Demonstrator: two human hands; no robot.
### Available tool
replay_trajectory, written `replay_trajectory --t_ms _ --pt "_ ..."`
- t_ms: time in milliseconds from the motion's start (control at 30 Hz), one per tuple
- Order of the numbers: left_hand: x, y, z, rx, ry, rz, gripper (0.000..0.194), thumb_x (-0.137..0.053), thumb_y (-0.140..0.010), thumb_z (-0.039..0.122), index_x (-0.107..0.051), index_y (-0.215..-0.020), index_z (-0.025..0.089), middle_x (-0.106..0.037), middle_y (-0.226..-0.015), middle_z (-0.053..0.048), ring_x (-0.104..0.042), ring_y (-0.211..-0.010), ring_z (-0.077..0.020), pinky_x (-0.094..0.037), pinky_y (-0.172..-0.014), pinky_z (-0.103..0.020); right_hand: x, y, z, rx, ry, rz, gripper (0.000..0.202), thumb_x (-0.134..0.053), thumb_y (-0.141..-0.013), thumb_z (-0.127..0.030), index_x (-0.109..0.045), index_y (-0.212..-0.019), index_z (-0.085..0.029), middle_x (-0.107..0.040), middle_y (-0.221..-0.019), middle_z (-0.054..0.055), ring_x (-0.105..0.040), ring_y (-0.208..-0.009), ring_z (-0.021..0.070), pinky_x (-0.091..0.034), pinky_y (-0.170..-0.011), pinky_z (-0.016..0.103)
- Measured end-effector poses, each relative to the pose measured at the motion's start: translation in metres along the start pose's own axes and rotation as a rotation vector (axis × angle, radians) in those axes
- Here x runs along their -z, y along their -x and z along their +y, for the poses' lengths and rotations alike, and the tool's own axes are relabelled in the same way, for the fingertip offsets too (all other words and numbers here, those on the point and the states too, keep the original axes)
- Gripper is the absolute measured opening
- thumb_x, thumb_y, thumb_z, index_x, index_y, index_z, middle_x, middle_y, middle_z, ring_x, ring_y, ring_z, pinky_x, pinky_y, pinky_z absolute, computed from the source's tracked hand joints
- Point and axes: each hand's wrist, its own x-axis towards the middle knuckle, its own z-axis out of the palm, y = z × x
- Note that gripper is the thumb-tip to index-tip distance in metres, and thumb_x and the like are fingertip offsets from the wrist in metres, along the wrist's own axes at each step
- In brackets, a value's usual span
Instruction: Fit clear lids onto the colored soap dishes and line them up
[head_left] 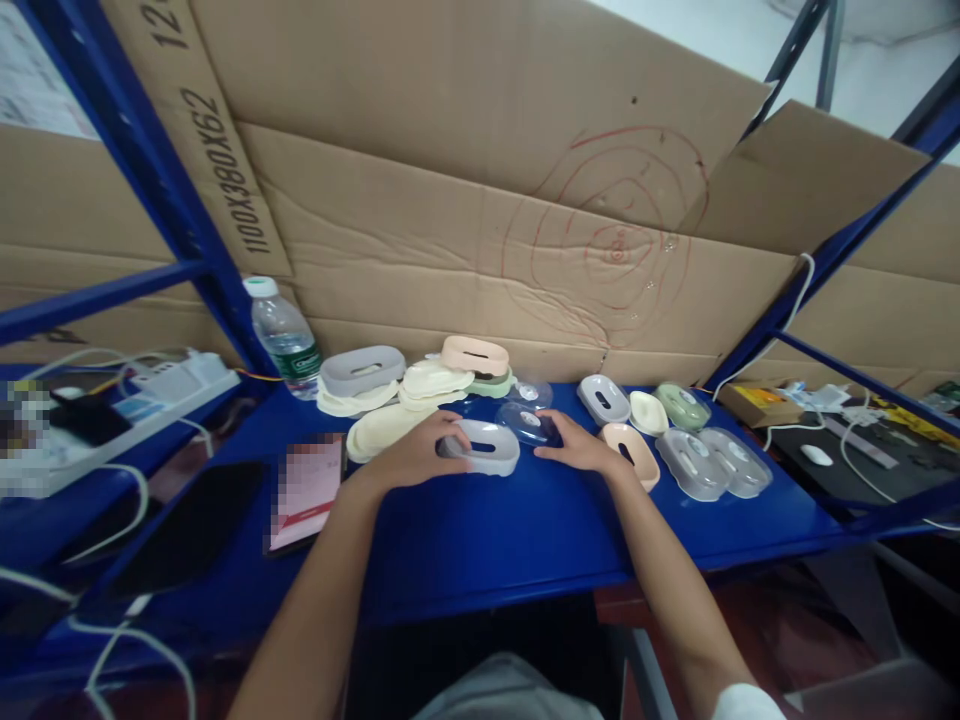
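Note:
A grey oval soap dish [491, 455] with a slot in its middle sits on the blue table in front of me. Thumb and fingers of my left hand [424, 448] are closed around its left end. To its right and slightly behind, a clear oval lid [521, 423] lies near the table surface. My right hand [581, 443] has its thumb and fingers curled around the lid's right edge. A peach slotted dish [634, 450] stands just beyond my right wrist. Cream oval pieces [375, 432] lie stacked behind my left hand.
More dishes pile up at the back, with a grey one [362, 370] and a peach one [474, 355]. Clear-lidded boxes [694, 465] stand at right. A water bottle [285, 340], a pink-screened tablet [307, 490] and a power strip [187, 375] are at left. Cardboard [450, 230] walls the back.

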Motion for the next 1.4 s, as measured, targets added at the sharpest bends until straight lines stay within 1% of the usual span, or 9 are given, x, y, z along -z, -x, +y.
replay_trajectory --t_ms 233,333,433,667,833,967,1100,1300,1400 --pt "0.019 0.003 -0.001 0.037 -0.002 0.298 0.036 -0.077 -0.082 0.060 -0.078 -0.097 0.027 -0.063 -0.143 -0.007 -0.056 -0.139 -0.0314 -0.036 -0.124 -0.048 0.006 0.005 0.003 -0.072 0.051 -0.082 0.078 -0.083 -0.084 -0.044 -0.049 -0.153 -0.027 -0.049 -0.157 0.016 -0.050 -0.144 0.0357 -0.038 -0.120 0.057" --pt "0.011 -0.001 0.002 0.017 0.032 0.406 0.038 -0.075 -0.084 0.058 -0.077 -0.102 0.024 -0.060 -0.147 -0.011 -0.053 -0.142 -0.0322 -0.033 -0.126 -0.051 0.003 0.002 -0.005 -0.076 0.076 -0.037 0.096 -0.088 -0.078 -0.053 -0.042 -0.159 -0.032 -0.032 -0.169 0.017 -0.031 -0.157 0.0403 -0.028 -0.124 0.064" --pt "-0.005 -0.007 0.009 -0.032 0.044 0.352 0.035 -0.074 -0.086 0.055 -0.077 -0.104 0.025 -0.060 -0.149 -0.010 -0.053 -0.143 -0.0312 -0.033 -0.126 -0.049 -0.005 -0.003 -0.023 0.054 0.078 0.112 0.098 -0.081 -0.084 -0.059 -0.033 -0.165 -0.034 -0.020 -0.176 0.014 -0.019 -0.163 0.0370 -0.023 -0.128 0.060" --pt "-0.019 -0.015 0.010 -0.054 0.000 0.297 0.038 -0.070 -0.090 0.059 -0.076 -0.107 0.025 -0.063 -0.149 -0.009 -0.058 -0.139 -0.0307 -0.041 -0.122 -0.047 -0.022 -0.008 -0.051 0.262 -0.108 0.109 0.060 -0.081 -0.088 -0.054 -0.067 -0.141 -0.031 -0.046 -0.164 0.012 -0.044 -0.153 0.0322 -0.034 -0.126 0.053" --pt "-0.016 0.011 0.000 -0.022 -0.193 0.413 0.049 -0.050 -0.102 0.053 -0.060 -0.140 0.024 -0.057 -0.155 -0.011 -0.050 -0.147 -0.0295 -0.036 -0.125 -0.051 -0.025 -0.010 -0.051 0.290 -0.170 0.208 0.034 -0.071 -0.098 -0.049 -0.077 -0.124 -0.028 -0.066 -0.144 0.011 -0.061 -0.138 0.0281 -0.044 -0.120 0.048" --pt "-0.013 0.039 -0.013 0.079 -0.397 0.448 0.036 -0.055 -0.098 0.041 -0.069 -0.125 0.021 -0.071 -0.132 -0.018 -0.059 -0.132 -0.0401 -0.030 -0.121 -0.067 -0.029 -0.012 -0.049 0.281 -0.096 0.247 0.033 -0.070 -0.098 -0.046 -0.077 -0.125 -0.027 -0.066 -0.144 0.013 -0.063 -0.135 0.0295 -0.046 -0.119 0.049" --pt "-0.015 0.053 -0.006 0.078 -0.512 0.374 0.029 -0.049 -0.098 0.025 -0.074 -0.111 0.022 -0.078 -0.109 -0.015 -0.070 -0.109 -0.0364 -0.042 -0.110 -0.063 -0.034 -0.013 -0.052 0.287 -0.111 0.279 0.033 -0.069 -0.099 -0.045 -0.076 -0.125 -0.026 -0.067 -0.143 0.013 -0.063 -0.136 0.0289 -0.046 -0.118 0.050" --pt "-0.061 0.070 0.025 -0.084 -0.548 0.246 0.031 -0.047 -0.103 0.023 -0.072 -0.120 0.029 -0.078 -0.117 -0.007 -0.071 -0.112 -0.0291 -0.051 -0.105 -0.050 -0.042 -0.012 -0.062 0.340 -0.192 0.193 0.031 -0.070 -0.099 -0.043 -0.075 -0.125 -0.027 -0.066 -0.143 0.012 -0.061 -0.138 0.0272 -0.047 -0.118 0.048" --pt "-0.080 0.080 0.028 -0.130 -0.649 0.352 0.031 -0.050 -0.103 0.024 -0.071 -0.125 0.031 -0.073 -0.126 -0.011 -0.068 -0.121 -0.0314 -0.044 -0.113 -0.057 -0.047 -0.009 -0.066 0.367 -0.185 0.096 0.029 -0.075 -0.096 -0.036 -0.075 -0.121 -0.023 -0.061 -0.147 0.015 -0.060 -0.139 0.0279 -0.047 -0.118 0.046"
